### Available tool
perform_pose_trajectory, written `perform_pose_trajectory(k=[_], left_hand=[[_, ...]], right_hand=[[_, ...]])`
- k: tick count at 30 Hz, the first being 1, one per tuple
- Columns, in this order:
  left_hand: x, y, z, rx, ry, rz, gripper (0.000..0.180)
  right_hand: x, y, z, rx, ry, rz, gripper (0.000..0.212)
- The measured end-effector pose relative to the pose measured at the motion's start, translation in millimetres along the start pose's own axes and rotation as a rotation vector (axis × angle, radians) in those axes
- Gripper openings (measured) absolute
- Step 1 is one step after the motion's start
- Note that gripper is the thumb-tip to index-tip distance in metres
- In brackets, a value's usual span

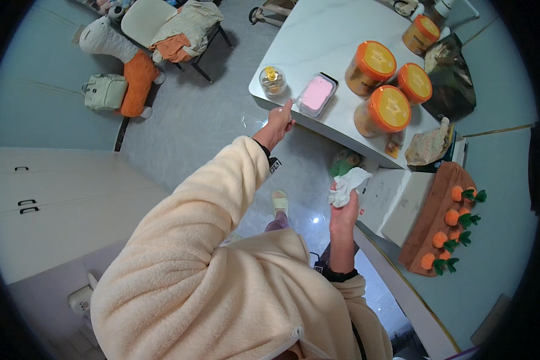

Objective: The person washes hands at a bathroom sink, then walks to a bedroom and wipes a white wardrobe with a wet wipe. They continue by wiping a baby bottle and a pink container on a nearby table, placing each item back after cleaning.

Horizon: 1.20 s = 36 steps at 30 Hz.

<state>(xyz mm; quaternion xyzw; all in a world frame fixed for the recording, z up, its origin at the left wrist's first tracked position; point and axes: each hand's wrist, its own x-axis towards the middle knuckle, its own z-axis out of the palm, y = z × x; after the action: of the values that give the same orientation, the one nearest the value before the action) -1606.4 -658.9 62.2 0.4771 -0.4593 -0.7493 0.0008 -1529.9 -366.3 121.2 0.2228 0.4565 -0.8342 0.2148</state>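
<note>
My left hand (276,125) is at the front edge of the white table (318,36), its index finger stretched out and the other fingers partly curled. Nothing shows in it. Just beyond the fingertip lies a clear plastic box (317,96) with a pink top, close to the finger; whether they touch I cannot tell. A small round clear jar (273,81) with a yellow piece on its lid stands left of the box. Lower and to the right, my right hand (343,217) holds a crumpled white tissue (349,185) in front of the table's side.
Several tubs with orange lids (390,109) stand on the table's right, beside a dark bag (453,81). White boxes (393,198) and a brown plush with toy carrots (441,222) sit nearer me on the right. A chair (147,24) and an alpaca plush (139,84) are far left.
</note>
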Motion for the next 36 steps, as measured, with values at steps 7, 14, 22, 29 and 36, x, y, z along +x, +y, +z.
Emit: perform_pose_trajectory(k=[7, 14, 22, 29, 36], left_hand=[[-87.0, -58.0, -91.1, 0.115, -0.219, -0.086, 0.024], [-231.5, -124.3, -237.8, 0.052, -0.082, -0.059, 0.028], [-393.4, -206.1, -366.4, -0.46, 0.394, 0.249, 0.029], [-554.2, -299.7, -433.1, -0.645, 0.917, 0.388, 0.026], [-720.0, -327.3, -488.4, -0.781, 1.387, 0.699, 0.031]], right_hand=[[-27.3, -1.8, 56.8, -1.528, -0.481, -0.842, 0.034], [-56.7, 59.8, 157.7, -0.424, -0.831, 0.315, 0.041], [-136.7, 250.4, 208.8, -0.756, -1.034, 1.233, 0.043], [-293.8, 343.1, 231.0, -1.137, -1.242, 1.222, 0.038], [-446.5, 361.0, 302.4, -0.761, -1.634, 0.965, 0.035]])
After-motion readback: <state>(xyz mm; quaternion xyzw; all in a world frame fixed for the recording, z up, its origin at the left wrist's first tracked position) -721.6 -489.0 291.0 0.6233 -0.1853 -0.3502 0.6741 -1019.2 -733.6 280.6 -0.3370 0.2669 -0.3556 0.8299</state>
